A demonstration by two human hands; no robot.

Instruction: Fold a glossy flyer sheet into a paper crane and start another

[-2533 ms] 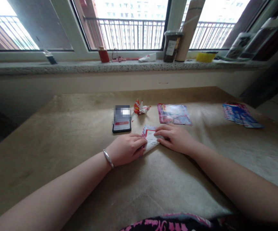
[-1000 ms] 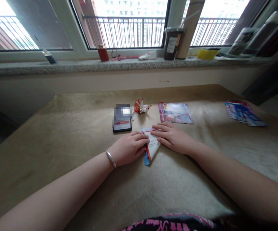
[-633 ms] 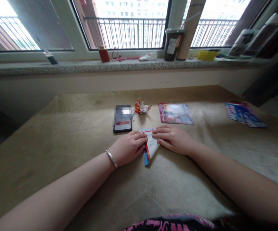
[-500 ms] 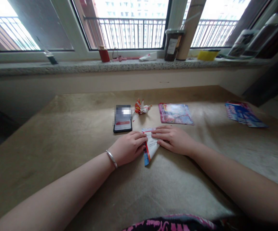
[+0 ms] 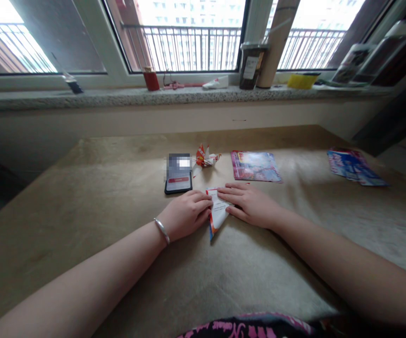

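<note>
A printed sheet of paper (image 5: pixel 218 215), folded to a narrow point toward me, lies flat on the table. White with small print shows on its upper face, with red, orange and blue along the left edge. My left hand (image 5: pixel 186 213), a silver bangle at its wrist, holds that left edge between curled fingers; part of the thumb is hidden. From the right, my right hand (image 5: pixel 252 205) lies with fingers stretched and slightly apart on the paper's upper right part. Just beyond the hands sits a folded paper crane (image 5: pixel 206 157) in orange and white.
A phone (image 5: pixel 179 174) with a partly blurred screen lies left of the crane. Printed packets (image 5: pixel 256 166) rest behind my right hand, and more blue packets (image 5: pixel 356 167) lie far right. Along the stone windowsill (image 5: pixel 118 98) stand a red container (image 5: pixel 151 80) and a dark tub (image 5: pixel 251 68).
The coloured strip at the paper's left edge has become narrower, with the white face covering more of it. My right hand's fingers have slid a little to the left.
</note>
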